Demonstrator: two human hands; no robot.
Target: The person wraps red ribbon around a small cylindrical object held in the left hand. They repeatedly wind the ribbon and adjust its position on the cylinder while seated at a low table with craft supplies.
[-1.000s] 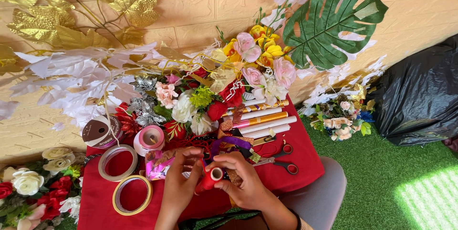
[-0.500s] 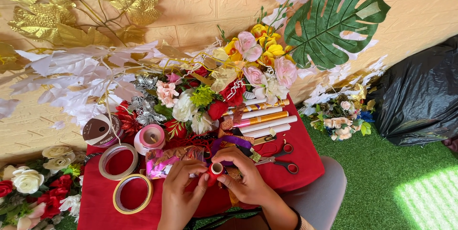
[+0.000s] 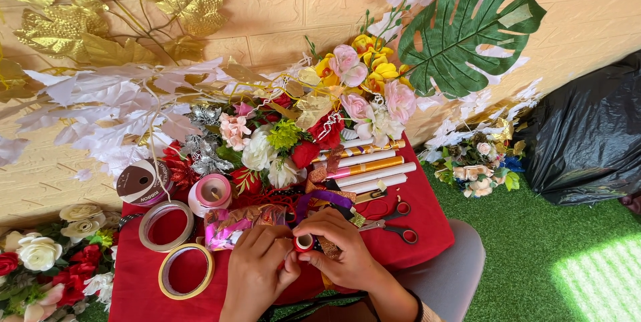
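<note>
I am holding a small red ribbon spool (image 3: pixel 304 242) between both hands at the near edge of the red-covered table (image 3: pixel 414 245). My right hand (image 3: pixel 344 247) is pinching it from the right with curled fingers, and my left hand (image 3: pixel 257 270) is closing narrowly on its left side, thumb touching the rim. The spool's hollow core is facing up at me; whether any ribbon is trailing from it I cannot tell, since my fingers are covering most of it.

Just beyond my hands, red-handled scissors (image 3: pixel 394 225) are lying open on the cloth. To my left two tape rolls (image 3: pixel 175 248) are lying flat, their centres showing only red cloth, and a pink ribbon roll (image 3: pixel 210 193) is standing near them. Rolled papers (image 3: pixel 367 165) are lying stacked beside the artificial flowers (image 3: pixel 287 138).
</note>
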